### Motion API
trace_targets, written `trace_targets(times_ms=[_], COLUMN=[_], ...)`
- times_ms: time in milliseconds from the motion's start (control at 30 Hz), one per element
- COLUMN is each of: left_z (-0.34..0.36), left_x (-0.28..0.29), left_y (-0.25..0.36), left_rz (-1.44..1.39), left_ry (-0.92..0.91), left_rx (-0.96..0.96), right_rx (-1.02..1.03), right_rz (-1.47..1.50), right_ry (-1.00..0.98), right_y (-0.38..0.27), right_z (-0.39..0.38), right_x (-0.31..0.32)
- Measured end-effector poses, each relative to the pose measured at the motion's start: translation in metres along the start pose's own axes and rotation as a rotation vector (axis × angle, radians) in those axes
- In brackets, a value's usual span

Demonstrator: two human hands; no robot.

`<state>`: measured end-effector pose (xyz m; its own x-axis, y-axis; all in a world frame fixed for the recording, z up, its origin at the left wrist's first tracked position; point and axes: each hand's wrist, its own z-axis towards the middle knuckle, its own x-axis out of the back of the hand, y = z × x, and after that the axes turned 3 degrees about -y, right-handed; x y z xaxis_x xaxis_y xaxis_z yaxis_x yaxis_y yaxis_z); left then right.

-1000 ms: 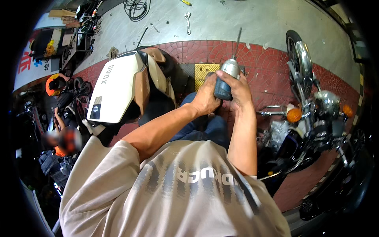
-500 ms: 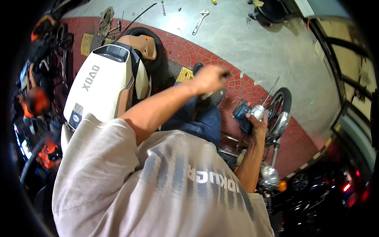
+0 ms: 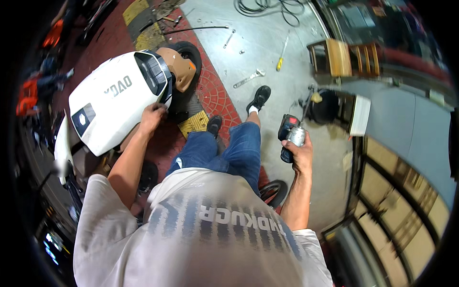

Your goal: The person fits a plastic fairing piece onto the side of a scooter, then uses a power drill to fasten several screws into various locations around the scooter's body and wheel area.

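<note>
My right hand [image 3: 302, 149] grips a cordless power driver [image 3: 296, 137] with a silver head, a dark body and a red-marked battery. A long thin bit points away from me, toward the far side. My left hand [image 3: 154, 116] is at the side of a white scooter [image 3: 107, 98], close to the edge of its body panel. Its fingers are curled, and whatever they may hold is hidden. The scooter has a brown fender [image 3: 176, 68] over its black wheel [image 3: 191, 56].
On the grey floor lie an adjustable wrench [image 3: 249, 78], a yellow-handled screwdriver [image 3: 282, 55], a spanner [image 3: 229, 38] and a coiled cable [image 3: 275, 9]. A wooden stool [image 3: 337, 57] and a black round seat [image 3: 325, 107] stand at right. Yellow-black ramp pieces [image 3: 192, 124] border the scooter.
I have turned, and one foot now stands on the grey floor. My left hand has moved back to the scooter's side. The driver stays in my right hand.
</note>
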<state>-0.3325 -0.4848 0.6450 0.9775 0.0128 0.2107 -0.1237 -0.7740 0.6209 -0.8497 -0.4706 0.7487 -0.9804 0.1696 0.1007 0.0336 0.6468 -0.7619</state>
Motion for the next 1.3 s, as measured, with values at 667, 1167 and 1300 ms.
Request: trace_targets(times_ms=[667,1167,1300], left_z=[0.052,0.515,0.552], left_x=[-0.154,-0.031,-0.036], left_y=[0.036,0.071,0.039], left_rz=[-0.263,0.667,0.87], left_ry=[0.558,0.58,0.507], left_rx=[-0.113,0.162,0.25], right_rx=[0.323,0.426,0.385], right_rz=[-0.9,-0.987,-0.944], right_ry=[-0.722,-0.775,-0.888], right_y=[-0.252,-0.158,-0.119], right_z=[0.359,0.725,0.819], right_x=[-0.285,-0.522,-0.544])
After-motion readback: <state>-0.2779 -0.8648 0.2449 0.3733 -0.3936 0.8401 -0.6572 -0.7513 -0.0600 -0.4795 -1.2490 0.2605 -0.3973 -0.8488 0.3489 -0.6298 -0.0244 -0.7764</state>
